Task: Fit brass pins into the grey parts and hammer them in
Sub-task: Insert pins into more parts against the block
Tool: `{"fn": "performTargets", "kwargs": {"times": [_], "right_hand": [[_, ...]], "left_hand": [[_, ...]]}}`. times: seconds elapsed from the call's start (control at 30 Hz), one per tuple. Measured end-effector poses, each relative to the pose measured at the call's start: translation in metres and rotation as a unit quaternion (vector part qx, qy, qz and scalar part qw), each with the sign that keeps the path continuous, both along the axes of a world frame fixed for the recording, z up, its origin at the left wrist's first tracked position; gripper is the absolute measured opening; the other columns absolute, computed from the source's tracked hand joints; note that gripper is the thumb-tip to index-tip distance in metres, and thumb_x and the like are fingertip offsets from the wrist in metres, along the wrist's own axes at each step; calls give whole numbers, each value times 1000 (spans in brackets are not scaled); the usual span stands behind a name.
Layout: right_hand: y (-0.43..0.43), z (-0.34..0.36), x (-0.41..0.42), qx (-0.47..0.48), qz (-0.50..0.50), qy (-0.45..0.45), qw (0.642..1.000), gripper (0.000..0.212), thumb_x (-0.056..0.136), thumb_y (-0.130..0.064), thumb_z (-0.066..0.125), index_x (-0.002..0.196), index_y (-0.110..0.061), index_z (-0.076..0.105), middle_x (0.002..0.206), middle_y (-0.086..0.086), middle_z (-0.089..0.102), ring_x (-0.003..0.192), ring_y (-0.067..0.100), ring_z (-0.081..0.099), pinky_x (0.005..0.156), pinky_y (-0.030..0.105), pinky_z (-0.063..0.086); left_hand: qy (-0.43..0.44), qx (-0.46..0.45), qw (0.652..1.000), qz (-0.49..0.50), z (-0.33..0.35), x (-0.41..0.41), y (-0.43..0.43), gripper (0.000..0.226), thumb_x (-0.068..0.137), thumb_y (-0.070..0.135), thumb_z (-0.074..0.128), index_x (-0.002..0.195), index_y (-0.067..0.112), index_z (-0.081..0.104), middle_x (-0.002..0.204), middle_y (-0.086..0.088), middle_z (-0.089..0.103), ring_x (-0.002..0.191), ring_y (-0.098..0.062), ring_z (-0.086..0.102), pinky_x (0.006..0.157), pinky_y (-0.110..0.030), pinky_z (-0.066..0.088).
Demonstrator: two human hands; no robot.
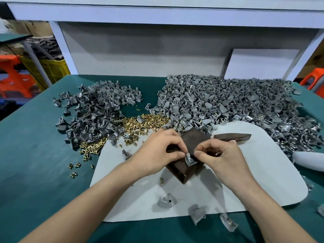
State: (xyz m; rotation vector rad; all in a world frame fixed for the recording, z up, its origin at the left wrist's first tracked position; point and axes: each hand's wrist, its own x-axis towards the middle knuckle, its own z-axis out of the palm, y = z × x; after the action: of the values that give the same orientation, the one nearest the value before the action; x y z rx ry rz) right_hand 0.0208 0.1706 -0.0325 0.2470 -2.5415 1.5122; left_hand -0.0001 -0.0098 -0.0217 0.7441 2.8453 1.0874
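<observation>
Spreading across the green table [35,155], a big heap of grey parts [228,106] fills the far right, and a smaller heap [94,109] sits at the far left. A white sheet [263,172] covers the near middle. Brass pins [138,122] lie scattered between the two heaps. A dark brown block [192,137] stands on the sheet, and the left hand [157,151] and right hand [222,158] meet over it. A dark wedge-shaped piece [233,136] lies just behind the right hand. Each grip is closed in a fingertip pinch on one grey part [190,160] resting on the block's top.
</observation>
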Motion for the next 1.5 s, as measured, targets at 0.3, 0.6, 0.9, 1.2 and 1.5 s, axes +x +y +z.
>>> {"fn": "performTargets", "kwargs": {"times": [0.3,0.6,0.9,1.2,1.5], "right_hand": [[-3,0,10,119,-13,60,991,28,69,0,76,63,-24,63,67,-4,63,64,-8,50,70,-4,26],[3,0,7,-78,-8,-21,997,18,74,-5,76,64,-20,71,60,-8,66,53,0,54,66,20,42],[1,-1,9,-243,20,-147,959,18,78,5,68,67,-9,70,59,8,64,43,15,55,42,21,45],[-11,5,17,-216,-15,-102,971,14,82,6,65,72,-4,64,52,-9,60,38,11,54,40,19,46],[-14,5,18,-199,-23,-76,977,19,79,10,66,69,-6,66,55,-4,63,46,16,63,52,24,57]], "left_hand": [[-4,33,999,-38,-9,10,-4,26,82,29,72,106,34,64,102,21,59,105,-8,44,95,-36,37],[-4,144,990,-10,-12,9,0,10,79,19,76,88,18,70,85,12,70,86,1,61,82,-14,46],[-15,168,985,21,-15,7,10,7,86,23,70,79,24,69,77,10,68,79,-7,63,77,-30,50],[31,186,976,105,-26,15,21,12,90,23,64,84,14,69,95,7,60,99,-15,54,91,-45,43],[86,211,960,160,-36,27,26,6,85,24,69,80,21,71,89,16,62,97,-13,54,91,-49,40]]}}
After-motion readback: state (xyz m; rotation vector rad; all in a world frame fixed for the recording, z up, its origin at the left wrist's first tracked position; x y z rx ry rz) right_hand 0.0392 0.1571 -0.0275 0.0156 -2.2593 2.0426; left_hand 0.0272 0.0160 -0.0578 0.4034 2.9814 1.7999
